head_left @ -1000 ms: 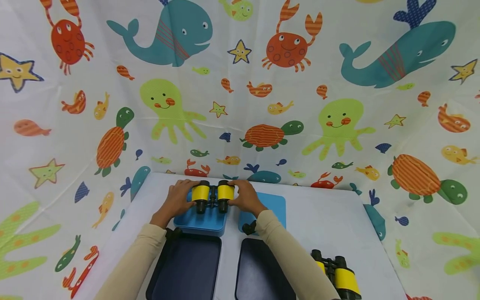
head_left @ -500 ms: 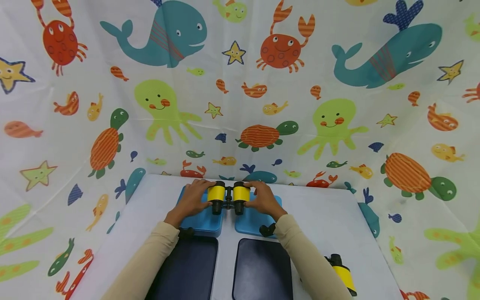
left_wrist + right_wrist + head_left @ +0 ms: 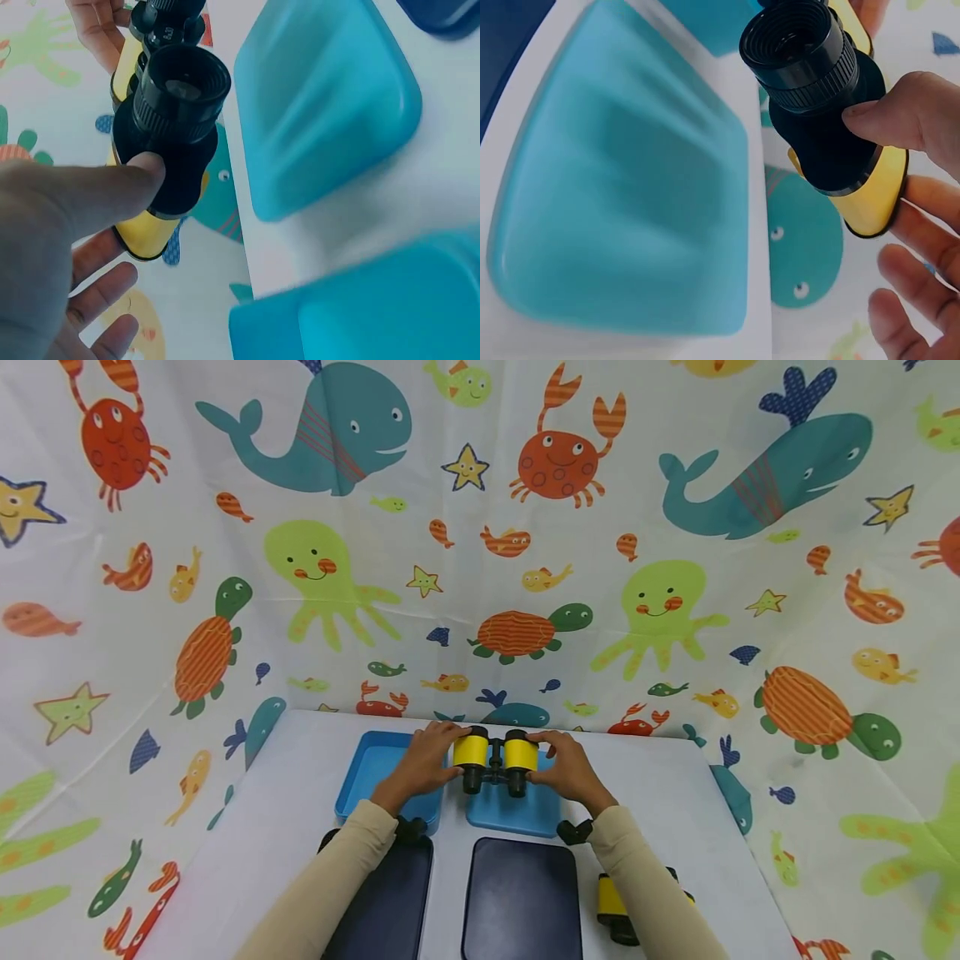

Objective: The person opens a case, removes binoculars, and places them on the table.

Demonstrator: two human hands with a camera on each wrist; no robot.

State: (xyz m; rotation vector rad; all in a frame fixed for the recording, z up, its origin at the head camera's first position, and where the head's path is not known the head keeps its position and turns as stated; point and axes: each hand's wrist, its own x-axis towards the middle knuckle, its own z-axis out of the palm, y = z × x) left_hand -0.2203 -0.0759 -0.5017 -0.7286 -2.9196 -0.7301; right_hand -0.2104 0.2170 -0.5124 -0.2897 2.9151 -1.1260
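A pair of yellow and black binoculars (image 3: pixel 471 752) is held between both hands, eyepieces toward me, above the right blue container (image 3: pixel 510 817). My left hand (image 3: pixel 423 762) grips the left barrel, its thumb (image 3: pixel 146 176) pressed on the black body near the eyepiece. On the other barrel, my right hand (image 3: pixel 572 768) holds with its thumb (image 3: pixel 885 120) on the black part and fingers beyond the yellow side. The right wrist view shows a shadow on the smooth blue surface (image 3: pixel 630 195) beside the binoculars, which are clear of it. Left of them lies an open blue container (image 3: pixel 371 772).
Two dark trays, left (image 3: pixel 393 902) and right (image 3: pixel 522 897), lie in front of the blue containers on the white table (image 3: pixel 300 752). A second pair of binoculars (image 3: pixel 613 902) is partly hidden under the right forearm. A sea-animal curtain (image 3: pixel 450 643) hangs behind the table.
Both hands have carried the binoculars to the right, from over the left blue container to over the right one. The left container's inside has come into sight.
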